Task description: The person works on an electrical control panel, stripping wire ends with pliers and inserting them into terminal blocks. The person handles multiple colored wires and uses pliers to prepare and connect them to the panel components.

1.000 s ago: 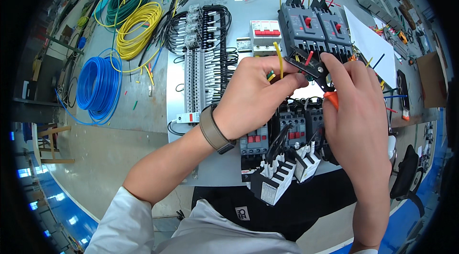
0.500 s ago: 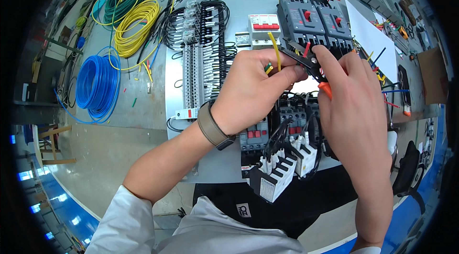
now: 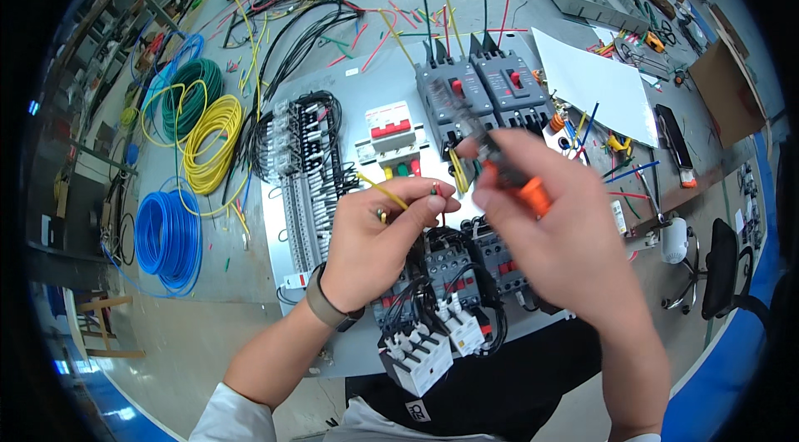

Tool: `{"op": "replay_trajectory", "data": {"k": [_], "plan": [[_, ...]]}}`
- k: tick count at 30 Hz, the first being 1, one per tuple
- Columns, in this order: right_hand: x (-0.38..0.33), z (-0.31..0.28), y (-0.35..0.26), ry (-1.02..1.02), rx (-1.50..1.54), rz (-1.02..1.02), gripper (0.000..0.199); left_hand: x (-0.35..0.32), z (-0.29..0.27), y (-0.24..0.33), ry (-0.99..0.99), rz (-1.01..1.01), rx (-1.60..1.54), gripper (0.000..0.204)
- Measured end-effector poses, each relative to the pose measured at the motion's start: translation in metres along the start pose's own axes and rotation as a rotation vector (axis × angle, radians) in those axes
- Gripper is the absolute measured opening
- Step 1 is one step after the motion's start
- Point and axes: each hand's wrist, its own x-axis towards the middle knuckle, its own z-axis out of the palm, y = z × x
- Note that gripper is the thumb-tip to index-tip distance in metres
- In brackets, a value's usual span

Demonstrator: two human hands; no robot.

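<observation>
I've got the left hand (image 3: 379,234) pinching a few thin wires, a red one (image 3: 434,190) at the fingertips and a yellow one (image 3: 381,191) sticking out far-left. Right hand's (image 3: 553,230) wrapped round the orange-handled pliers (image 3: 474,126), kinda blurry, just right of the wires, not touching. Can't tell if they're open. Dark breakers (image 3: 509,86) sit farther back.

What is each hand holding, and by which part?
Left hand: thin coloured wires, pinched between thumb and forefinger, seemingly near their ends. Right hand: an orange-handled tool, blurred, held by its handles.
</observation>
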Motion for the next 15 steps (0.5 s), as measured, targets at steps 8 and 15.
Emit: {"op": "replay_trajectory", "data": {"k": [8,15], "plan": [[0.009,0.02,0.023,-0.076,0.193,0.036,0.038,0.001,0.003,0.0,-0.006,0.022,-0.012,0.026],[0.007,0.019,0.024,-0.058,0.167,-0.023,0.035,0.0,0.001,-0.002,-0.016,0.03,0.064,0.019]]}}
